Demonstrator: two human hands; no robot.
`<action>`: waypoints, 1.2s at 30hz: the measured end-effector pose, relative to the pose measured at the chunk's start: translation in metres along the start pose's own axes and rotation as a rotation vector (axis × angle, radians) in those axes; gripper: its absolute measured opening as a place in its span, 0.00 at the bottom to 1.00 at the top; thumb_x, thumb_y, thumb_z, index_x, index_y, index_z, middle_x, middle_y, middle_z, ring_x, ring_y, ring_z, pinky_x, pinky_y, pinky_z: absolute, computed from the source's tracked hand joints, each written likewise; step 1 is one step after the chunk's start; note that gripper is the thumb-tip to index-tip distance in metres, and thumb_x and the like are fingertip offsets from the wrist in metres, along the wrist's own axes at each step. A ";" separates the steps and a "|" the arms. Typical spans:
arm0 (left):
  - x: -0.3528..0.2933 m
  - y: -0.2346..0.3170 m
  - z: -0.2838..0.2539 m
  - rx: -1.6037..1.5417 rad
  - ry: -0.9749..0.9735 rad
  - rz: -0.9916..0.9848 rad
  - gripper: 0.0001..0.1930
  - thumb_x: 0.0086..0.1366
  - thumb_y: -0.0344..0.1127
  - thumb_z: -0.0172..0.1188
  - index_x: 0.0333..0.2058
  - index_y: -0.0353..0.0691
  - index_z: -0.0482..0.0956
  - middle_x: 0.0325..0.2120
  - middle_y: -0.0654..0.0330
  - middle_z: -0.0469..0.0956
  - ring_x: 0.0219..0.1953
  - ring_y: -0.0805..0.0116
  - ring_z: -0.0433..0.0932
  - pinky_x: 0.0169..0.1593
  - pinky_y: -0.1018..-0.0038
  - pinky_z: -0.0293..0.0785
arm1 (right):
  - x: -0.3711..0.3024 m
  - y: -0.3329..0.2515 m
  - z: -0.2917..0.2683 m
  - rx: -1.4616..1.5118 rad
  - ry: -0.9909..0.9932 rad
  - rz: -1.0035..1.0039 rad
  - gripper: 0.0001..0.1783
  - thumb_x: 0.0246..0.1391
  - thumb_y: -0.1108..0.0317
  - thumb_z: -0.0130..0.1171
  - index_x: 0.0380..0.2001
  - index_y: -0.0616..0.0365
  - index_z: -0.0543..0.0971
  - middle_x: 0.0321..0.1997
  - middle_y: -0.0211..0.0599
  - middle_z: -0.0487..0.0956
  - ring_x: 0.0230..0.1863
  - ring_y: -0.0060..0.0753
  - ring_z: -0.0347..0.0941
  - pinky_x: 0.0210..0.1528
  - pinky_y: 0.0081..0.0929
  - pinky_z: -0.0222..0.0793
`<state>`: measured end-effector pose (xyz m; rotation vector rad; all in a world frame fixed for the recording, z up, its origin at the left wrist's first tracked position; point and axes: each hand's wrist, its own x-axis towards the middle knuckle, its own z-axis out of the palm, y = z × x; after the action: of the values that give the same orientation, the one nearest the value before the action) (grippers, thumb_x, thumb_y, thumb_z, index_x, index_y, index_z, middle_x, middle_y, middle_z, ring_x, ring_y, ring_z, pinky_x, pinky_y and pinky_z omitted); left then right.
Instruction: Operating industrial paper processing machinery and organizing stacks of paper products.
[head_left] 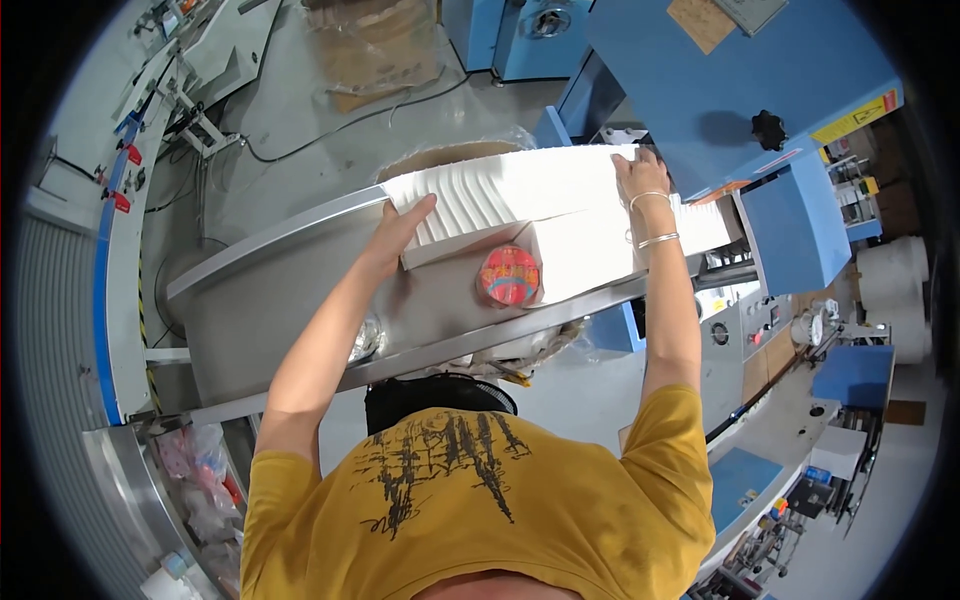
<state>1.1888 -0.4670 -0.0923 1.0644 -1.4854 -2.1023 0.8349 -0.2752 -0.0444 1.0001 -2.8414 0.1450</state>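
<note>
A row of white paper-like pieces (pixel 460 205) with wavy edges lies along a metal trough, joined on the right by smoother, brightly lit white pieces (pixel 575 255). My left hand (pixel 400 232) grips the left end of the wavy row, its thumb on top; the other fingers are mostly hidden. At the far edge of the white pieces, my right hand (pixel 643 175) curls its fingers over them, with bracelets on the wrist. Between my arms, a round red packaged item (pixel 509 277) with coloured print rests against the near side of the white pieces.
The grey trough (pixel 270 310) has raised metal rims and extends left. A blue machine (pixel 730 90) with a black knob stands at the far right. Beyond the trough, a cable (pixel 340 130) crosses the floor near a plastic-wrapped brown carton (pixel 370 45). A dark mesh-backed chair (pixel 440 395) is close to me.
</note>
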 end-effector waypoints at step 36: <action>-0.163 0.027 -0.344 0.061 0.181 -0.067 0.42 0.56 0.46 0.68 0.63 0.37 0.56 0.60 0.56 0.64 0.62 0.61 0.63 0.61 0.67 0.61 | -0.198 -0.338 0.010 0.772 -0.568 -0.176 0.61 0.41 0.27 0.56 0.62 0.72 0.57 0.62 0.64 0.64 0.66 0.55 0.59 0.66 0.33 0.54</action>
<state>1.5484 -0.5922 -0.0643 1.3062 -1.4524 -1.9563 1.1994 -0.4173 -0.0670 1.6351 -3.2108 1.1831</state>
